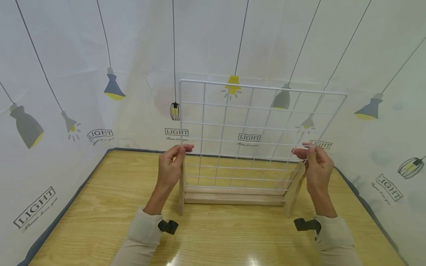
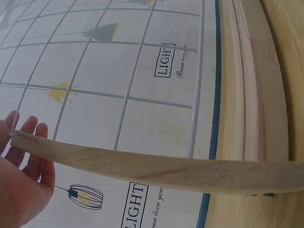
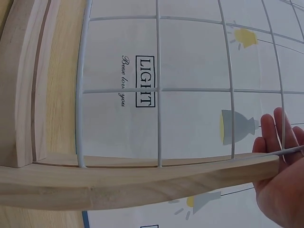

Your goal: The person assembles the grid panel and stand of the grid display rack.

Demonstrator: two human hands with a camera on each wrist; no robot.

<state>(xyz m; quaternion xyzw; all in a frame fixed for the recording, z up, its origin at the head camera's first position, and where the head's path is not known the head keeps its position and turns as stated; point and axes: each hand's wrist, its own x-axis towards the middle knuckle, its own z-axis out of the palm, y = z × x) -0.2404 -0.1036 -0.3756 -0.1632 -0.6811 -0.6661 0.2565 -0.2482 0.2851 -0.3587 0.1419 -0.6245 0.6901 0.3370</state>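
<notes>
A white wire grid panel (image 1: 263,87) stands tilted between the two side pieces of a wooden stand (image 1: 233,200). My left hand (image 1: 171,162) pinches the panel's left edge wire between thumb and fingers, just above the left side piece (image 1: 181,195). On the opposite edge, my right hand (image 1: 319,166) pinches the wire at the top of the right side piece (image 1: 293,190). Both wrist views show a gap between the panel's bottom wire (image 2: 195,118) and the grooved base bar (image 3: 24,85). Fingers of the right hand (image 3: 280,175) reach behind the wire.
The stand rests on a wood-grain table (image 1: 110,207). Behind and at both sides hangs a pale cloth (image 1: 139,44) printed with lamps and the word LIGHT. Dark straps (image 1: 168,226) sit at both wrists, over light sleeves (image 1: 141,232).
</notes>
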